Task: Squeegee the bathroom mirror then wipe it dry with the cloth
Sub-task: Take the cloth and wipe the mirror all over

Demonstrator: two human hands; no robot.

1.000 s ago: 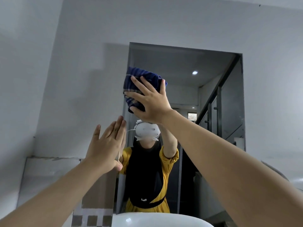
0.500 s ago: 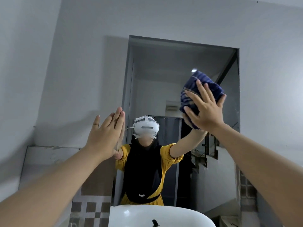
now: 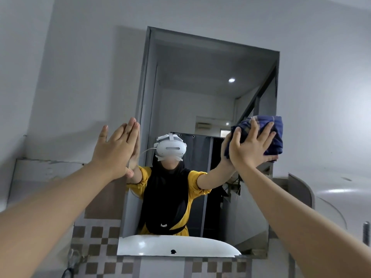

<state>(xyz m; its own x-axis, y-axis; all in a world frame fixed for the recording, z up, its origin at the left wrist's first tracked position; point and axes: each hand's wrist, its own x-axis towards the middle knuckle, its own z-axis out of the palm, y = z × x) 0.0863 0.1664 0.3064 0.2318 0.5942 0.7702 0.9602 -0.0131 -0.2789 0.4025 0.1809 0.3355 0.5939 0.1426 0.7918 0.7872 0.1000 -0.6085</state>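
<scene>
Right hand (image 3: 251,149): fingers spread, pressing the bunched blue cloth (image 3: 276,135) flat on the mirror (image 3: 200,97), right edge.
Left hand (image 3: 114,151): empty, flat, bracing at the mirror's left edge.
Advice: even pressure, overlapping strokes.

We see a dark blue cloth (image 3: 269,135) with faint paler stripes against the mirror (image 3: 200,93), whose frame is grey. Around the mirror the wall (image 3: 80,67) is plain pale grey-white. Below the mirror runs a band of tiles (image 3: 100,237) in a brown-and-white checker. Within the mirror we see a white basin, a mustard-yellow top under a black scarf, and a white headset. Left of the mirror sits a plain brown tile panel (image 3: 102,203).
</scene>
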